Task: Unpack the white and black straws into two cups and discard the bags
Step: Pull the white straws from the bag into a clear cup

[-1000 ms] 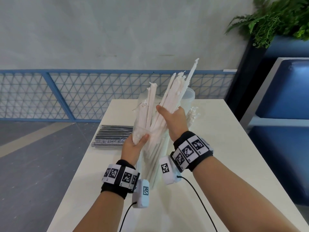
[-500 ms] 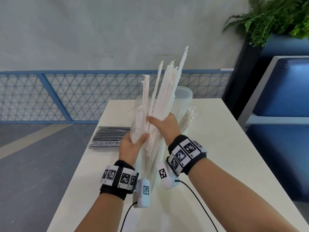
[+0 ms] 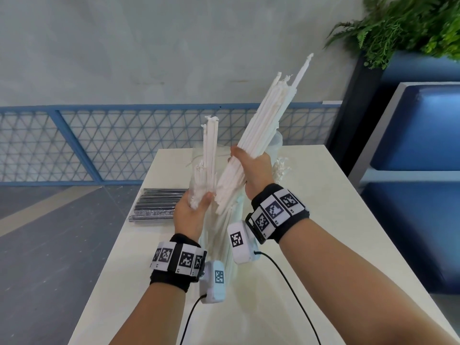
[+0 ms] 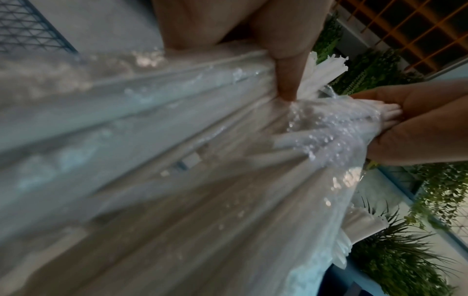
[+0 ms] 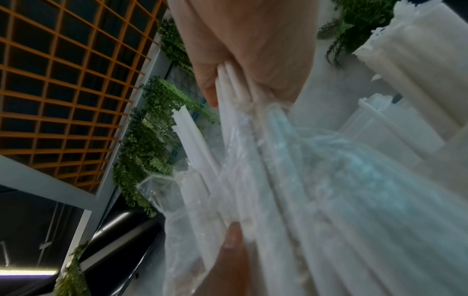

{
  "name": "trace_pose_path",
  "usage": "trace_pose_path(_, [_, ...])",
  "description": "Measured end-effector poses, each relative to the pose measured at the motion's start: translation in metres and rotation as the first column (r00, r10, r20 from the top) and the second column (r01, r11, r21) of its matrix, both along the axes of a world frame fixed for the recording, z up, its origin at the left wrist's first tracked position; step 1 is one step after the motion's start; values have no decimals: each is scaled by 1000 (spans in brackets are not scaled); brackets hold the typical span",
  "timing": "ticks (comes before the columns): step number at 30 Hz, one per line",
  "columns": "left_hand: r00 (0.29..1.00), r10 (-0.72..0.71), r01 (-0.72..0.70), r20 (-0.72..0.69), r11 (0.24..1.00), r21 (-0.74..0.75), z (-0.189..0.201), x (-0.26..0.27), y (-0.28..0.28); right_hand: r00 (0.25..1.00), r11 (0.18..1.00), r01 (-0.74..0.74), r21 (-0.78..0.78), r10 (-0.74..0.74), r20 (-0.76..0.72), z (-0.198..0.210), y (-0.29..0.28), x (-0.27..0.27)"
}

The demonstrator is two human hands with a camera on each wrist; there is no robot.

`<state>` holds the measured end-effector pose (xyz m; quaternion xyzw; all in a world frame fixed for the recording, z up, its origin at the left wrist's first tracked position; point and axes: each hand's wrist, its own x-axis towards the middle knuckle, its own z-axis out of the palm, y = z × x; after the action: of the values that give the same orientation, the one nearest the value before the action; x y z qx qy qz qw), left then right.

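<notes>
Above the table, my left hand (image 3: 196,204) grips a clear plastic bag (image 3: 199,178) that holds white straws (image 3: 210,148), some standing upright out of its mouth. My right hand (image 3: 246,161) is wrapped round a thick bundle of white straws (image 3: 268,113), tilted up to the right, its lower ends still in the bag. In the left wrist view my thumb (image 4: 286,80) and fingers (image 4: 410,124) pinch the crinkled bag (image 4: 329,124). The right wrist view shows fingers (image 5: 210,80) curled on the straws (image 5: 238,94). A translucent cup (image 3: 277,145) is partly hidden behind my right hand. The bagged black straws (image 3: 159,202) lie on the table's left.
The white table (image 3: 323,220) runs away from me, with bare surface to the right. Frayed white straw ends (image 3: 281,168) show beside my right hand. A blue mesh fence (image 3: 99,140) stands beyond the table, and a blue bench (image 3: 423,145) and a plant (image 3: 410,26) stand at the right.
My right hand has lifted its bundle of white straws and leaned it to the right, apart from the few upright straws. My left hand has kept hold of the bag.
</notes>
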<state>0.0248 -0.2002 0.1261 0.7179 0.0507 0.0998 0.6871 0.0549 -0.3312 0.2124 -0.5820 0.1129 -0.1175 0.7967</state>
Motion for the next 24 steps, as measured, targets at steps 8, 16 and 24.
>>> trace_pose_path(8, [999, 42, -42, -1, 999, 11, -5, 5, 6, 999, 998, 46, 53, -44, -26, 4, -3, 4])
trace_pose_path(16, [997, 68, -67, -19, 997, 47, -11, 11, 10, 994, 982, 113, 149, -111, -22, 15, -12, 9])
trace_pose_path(24, [994, 106, -107, 10, 990, 88, -8, 13, 12, 986, 967, 166, 192, -168, -8, 17, -17, 9])
